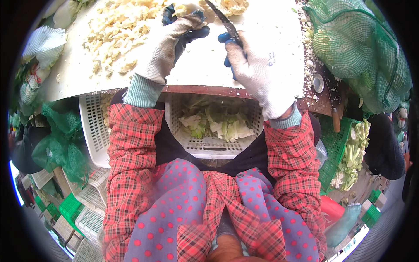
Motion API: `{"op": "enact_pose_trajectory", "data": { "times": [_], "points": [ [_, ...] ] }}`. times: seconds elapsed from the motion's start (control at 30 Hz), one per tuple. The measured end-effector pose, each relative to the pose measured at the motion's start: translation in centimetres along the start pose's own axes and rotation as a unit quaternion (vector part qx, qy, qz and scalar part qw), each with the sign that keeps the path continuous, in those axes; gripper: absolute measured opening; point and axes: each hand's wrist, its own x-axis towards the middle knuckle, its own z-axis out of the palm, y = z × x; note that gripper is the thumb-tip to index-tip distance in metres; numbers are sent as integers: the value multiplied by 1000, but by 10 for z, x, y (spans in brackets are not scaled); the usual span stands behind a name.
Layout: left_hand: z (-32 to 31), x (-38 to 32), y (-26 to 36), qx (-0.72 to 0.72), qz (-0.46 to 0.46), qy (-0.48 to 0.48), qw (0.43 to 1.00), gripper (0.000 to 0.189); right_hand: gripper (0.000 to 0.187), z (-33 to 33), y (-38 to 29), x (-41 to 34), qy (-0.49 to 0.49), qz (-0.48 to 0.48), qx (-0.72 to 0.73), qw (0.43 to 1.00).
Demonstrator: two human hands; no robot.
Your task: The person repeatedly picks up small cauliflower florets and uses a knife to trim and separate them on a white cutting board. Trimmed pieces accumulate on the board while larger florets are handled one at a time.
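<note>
My left hand (183,29), in a white work glove with blue-coated fingers, is at a piece of cauliflower (190,9) near the top of the white board (209,62). My right hand (244,59), gloved alike, grips a knife (226,22); its dark blade points up and left, and flecks of cauliflower cling to it. Another cauliflower piece (237,6) lies at the top edge, partly cut off by the picture. To the left of my left hand spreads a large heap of cut cauliflower florets (121,32).
Below the board's edge, a white crate (209,149) holds leaf trimmings; another white crate (93,131) stands left. A green mesh sack (353,52), a second knife's wooden handle (336,120) and a green crate (332,147) are at right. Green netting (62,144) hangs left.
</note>
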Motion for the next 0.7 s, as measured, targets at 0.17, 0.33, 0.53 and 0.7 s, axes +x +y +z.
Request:
{"op": "enact_pose_trajectory", "data": {
  "times": [0.17, 0.33, 0.53, 0.7],
  "points": [
    [0, -2, -13, 172, 61, -9, 983, 17, 21, 8, -2, 9, 36, -64, -103, 992],
    [-20, 7, -26, 29, 24, -46, 998, 18, 21, 12, 3, 7, 51, -104, -124, 986],
    [-26, 9, -38, 154, 148, -103, 972, 19, 21, 21, 2, 11, 52, -73, -229, 969],
    [-28, 4, -32, -115, -27, -25, 993, 25, 21, 11, 13, 20, -30, -42, -136, 989]
  ]
}}
